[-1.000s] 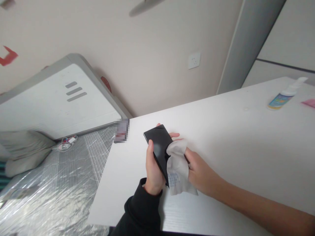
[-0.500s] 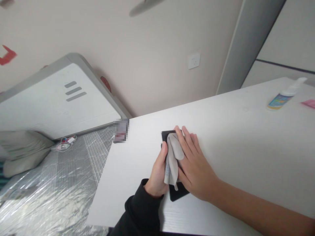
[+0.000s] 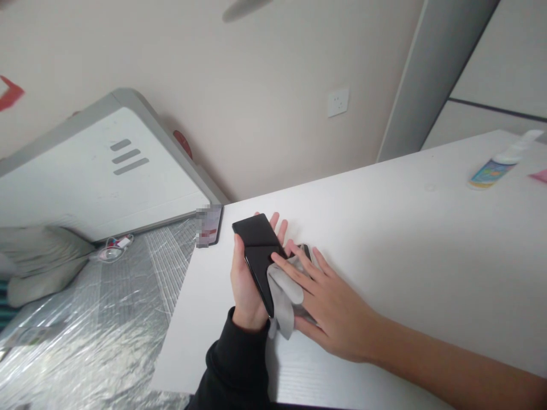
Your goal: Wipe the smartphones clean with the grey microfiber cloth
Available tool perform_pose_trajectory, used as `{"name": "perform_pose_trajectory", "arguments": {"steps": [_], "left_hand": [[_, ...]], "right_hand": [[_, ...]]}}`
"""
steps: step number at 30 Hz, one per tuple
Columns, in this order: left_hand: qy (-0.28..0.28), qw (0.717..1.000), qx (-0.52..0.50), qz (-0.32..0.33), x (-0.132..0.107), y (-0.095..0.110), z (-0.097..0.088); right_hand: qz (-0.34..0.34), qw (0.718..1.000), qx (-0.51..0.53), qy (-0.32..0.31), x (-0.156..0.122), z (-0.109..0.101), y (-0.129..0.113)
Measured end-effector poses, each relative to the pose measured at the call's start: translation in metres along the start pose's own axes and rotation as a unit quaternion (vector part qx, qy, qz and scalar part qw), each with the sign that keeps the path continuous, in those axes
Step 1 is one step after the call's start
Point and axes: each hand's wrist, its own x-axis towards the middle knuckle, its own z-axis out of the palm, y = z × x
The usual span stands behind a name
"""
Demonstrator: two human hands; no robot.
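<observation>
My left hand [image 3: 247, 287], in a black sleeve, is wrapped round a black phone [image 3: 255, 230] tilted above the white table, its thumb along the near-left edge. A line crosses the phone's dark face. My right hand [image 3: 337, 302] has its fingers stretched over a thin grey cloth [image 3: 284, 287], which it grips under the palm and fingers. The cloth drapes over the phone's lower right side. Another dark, pale-edged flat thing [image 3: 305, 249] shows partly beneath the right hand; the cloth and fingers hide most of it, and I cannot tell what it is.
On the white table [image 3: 405, 239] lies a pump bottle [image 3: 498, 168] at the right, near a pink item [image 3: 541, 176]. A pixelated phone-like thing [image 3: 209, 228] lies at the left corner. Beyond the left edge are a plastic-covered bed [image 3: 128, 313] and its headboard [image 3: 102, 176].
My left hand has moved left, bringing the black phone out from under the cloth and tilting it. The right hand with the cloth has slid slightly left and down.
</observation>
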Motion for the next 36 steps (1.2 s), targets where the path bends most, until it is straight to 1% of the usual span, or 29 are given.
{"name": "perform_pose_trajectory", "arguments": {"steps": [2,6,8,9,10,12,15,17,20,22,25,28,30,32,36], "left_hand": [[-0.01,1.0,0.005,-0.026,-0.002,-0.002,0.001],[-0.032,0.993,0.022,-0.114,-0.009,-0.02,0.003],[-0.033,0.99,0.042,-0.131,-0.013,-0.027,0.003],[-0.032,0.989,0.052,-0.135,-0.014,-0.03,0.003],[-0.031,0.988,0.056,-0.138,-0.016,-0.032,0.003],[-0.036,0.987,0.045,-0.148,-0.017,-0.032,0.003],[-0.064,0.984,-0.003,-0.167,-0.016,-0.03,0.004],[-0.078,0.982,-0.03,-0.169,-0.015,-0.028,0.005],[-0.087,0.981,-0.035,-0.167,-0.014,-0.028,0.004],[-0.087,0.981,-0.021,-0.172,-0.015,-0.029,0.004],[-0.073,0.981,0.01,-0.181,-0.017,-0.03,0.005],[-0.068,0.981,0.033,-0.18,-0.02,-0.03,0.007],[-0.067,0.981,0.039,-0.175,-0.02,-0.029,0.008],[-0.071,0.979,0.027,-0.187,-0.018,-0.029,0.007],[-0.076,0.973,-0.001,-0.217,-0.015,-0.026,0.007]], "right_hand": [[0.029,0.999,-0.018,0.011,0.0,0.001,0.008],[0.113,0.987,-0.06,0.093,0.001,0.006,0.023],[0.147,0.979,-0.072,0.124,0.002,0.007,0.026],[0.153,0.977,-0.075,0.132,0.002,0.007,0.025],[0.149,0.977,-0.077,0.135,0.001,0.007,0.023],[0.118,0.982,-0.078,0.125,0.001,0.006,0.016],[0.061,0.989,-0.086,0.099,-0.001,0.006,0.004],[0.046,0.99,-0.096,0.089,-0.001,0.006,0.0],[0.049,0.989,-0.108,0.094,0.0,0.006,0.0],[0.07,0.985,-0.112,0.11,0.001,0.006,0.004],[0.111,0.979,-0.11,0.134,0.003,0.003,0.01],[0.122,0.978,-0.103,0.136,0.004,-0.001,0.014],[0.108,0.981,-0.099,0.128,0.004,-0.003,0.012],[0.087,0.985,-0.093,0.117,0.003,-0.002,0.007],[0.016,0.991,-0.098,0.087,0.001,0.001,-0.003]]}}
